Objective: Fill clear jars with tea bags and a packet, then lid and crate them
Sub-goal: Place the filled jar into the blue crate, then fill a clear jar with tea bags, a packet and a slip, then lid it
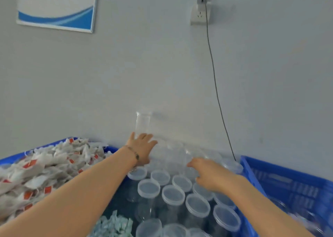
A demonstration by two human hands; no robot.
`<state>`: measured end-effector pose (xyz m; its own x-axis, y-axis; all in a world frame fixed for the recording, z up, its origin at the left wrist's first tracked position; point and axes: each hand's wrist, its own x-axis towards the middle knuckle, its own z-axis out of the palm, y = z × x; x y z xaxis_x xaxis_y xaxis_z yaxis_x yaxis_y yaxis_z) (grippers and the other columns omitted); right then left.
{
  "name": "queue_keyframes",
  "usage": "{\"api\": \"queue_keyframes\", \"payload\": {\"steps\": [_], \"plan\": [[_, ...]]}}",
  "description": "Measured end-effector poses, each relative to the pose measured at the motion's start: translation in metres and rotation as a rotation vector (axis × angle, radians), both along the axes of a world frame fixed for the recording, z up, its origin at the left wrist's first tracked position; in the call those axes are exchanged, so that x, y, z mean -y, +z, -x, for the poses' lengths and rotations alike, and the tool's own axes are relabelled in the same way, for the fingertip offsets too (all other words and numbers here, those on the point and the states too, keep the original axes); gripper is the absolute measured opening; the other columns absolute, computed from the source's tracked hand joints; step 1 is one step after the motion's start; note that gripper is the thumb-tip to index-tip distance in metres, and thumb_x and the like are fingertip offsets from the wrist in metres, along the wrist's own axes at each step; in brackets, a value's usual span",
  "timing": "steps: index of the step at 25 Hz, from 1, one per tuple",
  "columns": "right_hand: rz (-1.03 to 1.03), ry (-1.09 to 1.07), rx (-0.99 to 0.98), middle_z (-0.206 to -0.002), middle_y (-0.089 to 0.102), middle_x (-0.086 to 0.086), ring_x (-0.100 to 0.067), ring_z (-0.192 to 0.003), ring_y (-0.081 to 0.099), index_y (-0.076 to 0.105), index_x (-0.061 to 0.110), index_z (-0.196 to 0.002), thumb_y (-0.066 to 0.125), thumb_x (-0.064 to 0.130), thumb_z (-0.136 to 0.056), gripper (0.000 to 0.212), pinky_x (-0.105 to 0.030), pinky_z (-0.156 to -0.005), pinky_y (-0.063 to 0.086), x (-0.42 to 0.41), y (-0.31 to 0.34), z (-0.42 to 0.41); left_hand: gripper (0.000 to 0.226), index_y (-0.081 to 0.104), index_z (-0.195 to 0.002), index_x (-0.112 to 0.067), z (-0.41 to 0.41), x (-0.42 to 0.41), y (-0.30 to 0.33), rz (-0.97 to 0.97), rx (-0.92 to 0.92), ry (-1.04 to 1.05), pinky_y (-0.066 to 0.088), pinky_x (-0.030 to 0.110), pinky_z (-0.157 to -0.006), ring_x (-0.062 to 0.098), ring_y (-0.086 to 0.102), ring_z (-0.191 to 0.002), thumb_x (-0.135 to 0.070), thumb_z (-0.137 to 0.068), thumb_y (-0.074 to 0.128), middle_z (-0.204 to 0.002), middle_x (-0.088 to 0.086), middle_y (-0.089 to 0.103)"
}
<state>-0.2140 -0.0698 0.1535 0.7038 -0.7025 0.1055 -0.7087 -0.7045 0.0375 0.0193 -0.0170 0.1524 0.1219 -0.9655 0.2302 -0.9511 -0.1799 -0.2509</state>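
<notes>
Several clear jars with translucent lids (173,195) stand packed together between two blue crates. One tall clear jar (142,122) stands open-topped against the wall at the back. My left hand (142,148) reaches far forward with spread, straight fingers, resting against the base of that tall jar and the clear jars beside it. My right hand (207,175) stretches over the lidded jars, fingers extended towards the blurred clear jars (173,152) at the back; it holds nothing that I can see. A heap of tea bags with red tags (45,166) fills the left blue crate (10,158).
A pile of small pale green packets (113,226) lies at the bottom centre. A second blue crate (288,182) sits at the right. The grey wall is close behind, with a socket (200,13), a hanging black cable (216,85) and a poster (57,6).
</notes>
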Motion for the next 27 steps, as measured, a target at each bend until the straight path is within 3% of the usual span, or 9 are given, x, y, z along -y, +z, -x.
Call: {"api": "queue_keyframes", "payload": {"steps": [3, 8, 12, 17, 18, 20, 22, 24, 27], "plan": [[-0.071, 0.042, 0.049, -0.159, 0.004, 0.003, -0.014, -0.145, 0.01, 0.02, 0.025, -0.15, 0.042, 0.005, -0.089, 0.068, -0.027, -0.115, 0.014, 0.022, -0.009, -0.049, 0.088, -0.006, -0.153, -0.02, -0.059, 0.01, -0.02, 0.033, -0.208, 0.136, 0.003, 0.049, -0.118, 0.023, -0.001, -0.147, -0.043, -0.092, 0.054, -0.16, 0.004, -0.007], [-0.135, -0.064, 0.415, -0.146, 0.042, -0.006, -0.02, -0.133, 0.039, 0.043, 0.012, -0.139, 0.044, 0.007, -0.087, 0.052, -0.025, -0.106, 0.03, 0.085, -0.012, -0.147, 0.107, -0.014, -0.15, -0.008, -0.123, 0.063, -0.043, 0.104, -0.503, 0.203, 0.013, 0.042, -0.119, 0.027, 0.007, -0.146, -0.047, -0.085, 0.062, -0.159, 0.01, -0.003], [-0.324, -0.16, 0.742, -0.139, 0.048, -0.007, -0.02, -0.127, 0.045, 0.046, 0.008, -0.136, 0.05, 0.005, -0.085, 0.051, -0.024, -0.099, 0.035, 0.149, -0.015, -0.229, 0.11, -0.003, -0.151, -0.007, -0.162, 0.129, -0.04, 0.272, -0.871, 0.12, 0.023, 0.04, -0.115, 0.029, 0.017, -0.144, -0.042, -0.08, 0.072, -0.158, 0.01, 0.009], [-0.239, -0.333, 0.942, -0.134, 0.052, -0.009, -0.027, -0.123, 0.048, 0.049, 0.01, -0.132, 0.042, 0.004, -0.089, 0.044, -0.029, -0.097, 0.038, 0.198, -0.021, -0.282, 0.101, 0.009, -0.152, -0.015, -0.183, 0.181, -0.035, 0.377, -1.339, -0.04, 0.031, 0.034, -0.109, 0.021, 0.031, -0.137, -0.032, -0.079, 0.076, -0.156, 0.005, 0.019], [-0.278, -0.317, 0.953, -0.129, 0.055, -0.01, -0.028, -0.117, 0.052, 0.053, 0.01, -0.127, 0.041, 0.004, -0.089, 0.04, -0.03, -0.092, 0.04, 0.2, -0.02, -0.286, 0.094, 0.013, -0.151, -0.015, -0.182, 0.185, -0.033, 0.355, -1.417, -0.07, 0.034, 0.027, -0.102, 0.016, 0.038, -0.13, -0.029, -0.08, 0.074, -0.155, 0.004, 0.024], [-0.315, -0.264, 0.99, -0.093, 0.059, -0.009, -0.024, -0.077, 0.053, 0.06, 0.011, -0.089, 0.037, -0.001, -0.083, 0.026, -0.028, -0.065, 0.041, 0.203, -0.02, -0.29, 0.087, 0.018, -0.15, -0.016, -0.177, 0.189, -0.032, 0.349, -1.47, -0.116, 0.03, 0.021, -0.093, 0.011, 0.041, -0.122, -0.024, -0.082, 0.072, -0.15, 0.001, 0.031], [-0.314, -0.271, 1.049, -0.067, 0.041, -0.001, -0.018, -0.057, 0.035, 0.039, 0.017, -0.065, 0.035, -0.003, -0.079, 0.025, -0.026, -0.05, 0.028, 0.192, -0.018, -0.286, 0.085, 0.02, -0.15, -0.017, -0.169, 0.182, -0.026, 0.383, -1.504, -0.148, 0.026, 0.024, -0.092, 0.01, 0.036, -0.117, -0.024, -0.082, 0.071, -0.146, -0.002, 0.034], [-0.334, -0.255, 1.138, -0.071, 0.045, -0.001, -0.021, -0.065, 0.043, 0.046, 0.017, -0.07, 0.037, -0.003, -0.081, 0.025, -0.026, -0.059, 0.039, 0.169, -0.014, -0.271, 0.08, 0.026, -0.148, -0.019, -0.161, 0.161, -0.017, 0.43, -1.522, -0.185, 0.027, 0.024, -0.092, 0.008, 0.035, -0.113, -0.024, -0.082, 0.071, -0.137, -0.006, 0.038], [-0.395, -0.227, 1.258, -0.097, 0.063, -0.004, -0.024, -0.092, 0.061, 0.061, 0.012, -0.108, 0.044, 0.002, -0.089, 0.028, -0.037, -0.087, 0.051, 0.112, -0.007, -0.234, 0.075, 0.032, -0.145, -0.019, -0.139, 0.113, -0.007, 0.464, -1.482, -0.21, 0.031, 0.025, -0.091, 0.009, 0.039, -0.112, -0.029, -0.082, 0.072, -0.135, -0.007, 0.041]]}}
